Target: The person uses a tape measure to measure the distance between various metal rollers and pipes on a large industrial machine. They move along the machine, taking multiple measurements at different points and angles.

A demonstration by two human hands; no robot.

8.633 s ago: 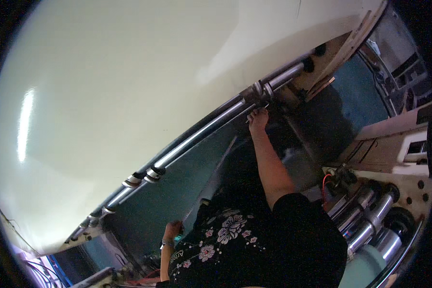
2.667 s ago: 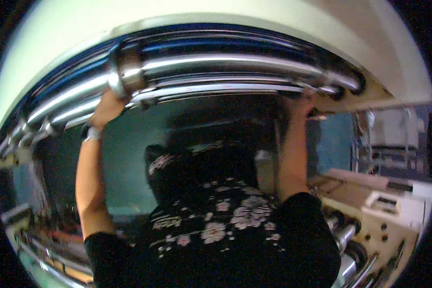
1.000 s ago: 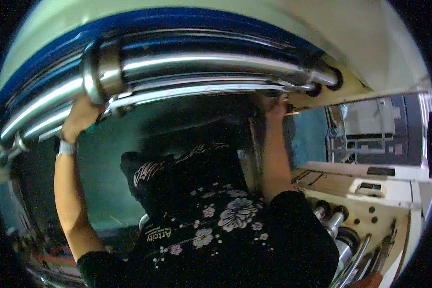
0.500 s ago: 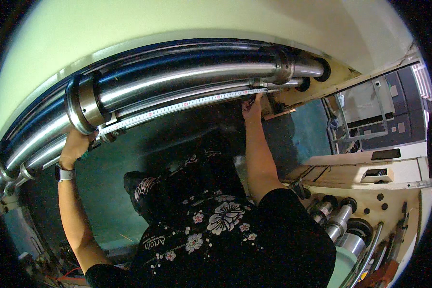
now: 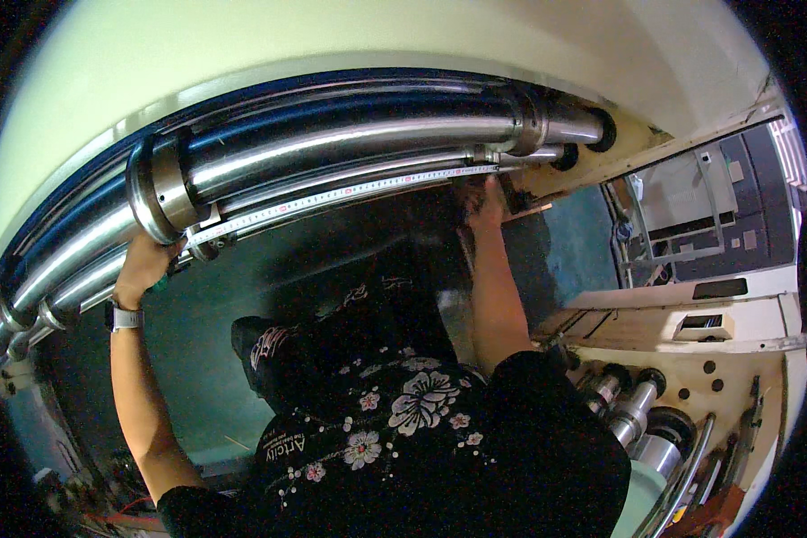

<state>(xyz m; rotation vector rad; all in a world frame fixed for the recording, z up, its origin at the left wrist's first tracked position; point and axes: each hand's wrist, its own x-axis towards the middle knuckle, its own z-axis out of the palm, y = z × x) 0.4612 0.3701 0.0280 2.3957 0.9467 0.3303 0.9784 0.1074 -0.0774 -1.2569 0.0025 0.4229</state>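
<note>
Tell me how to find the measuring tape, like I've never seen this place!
Find the big pale panel across the top of the picture, then the thick, shiny metal roller below it. A little lower, the measuring tape stretches from the left hand to near the right hand. It's the thin white strip with tiny marks; the roller is plain and silvery.

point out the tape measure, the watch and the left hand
Tape measure (image 5: 348, 190): head view, middle of its stretched-out blade.
Watch (image 5: 129, 319): head view, its pale strap.
Left hand (image 5: 146, 266): head view, back of the hand.
</note>
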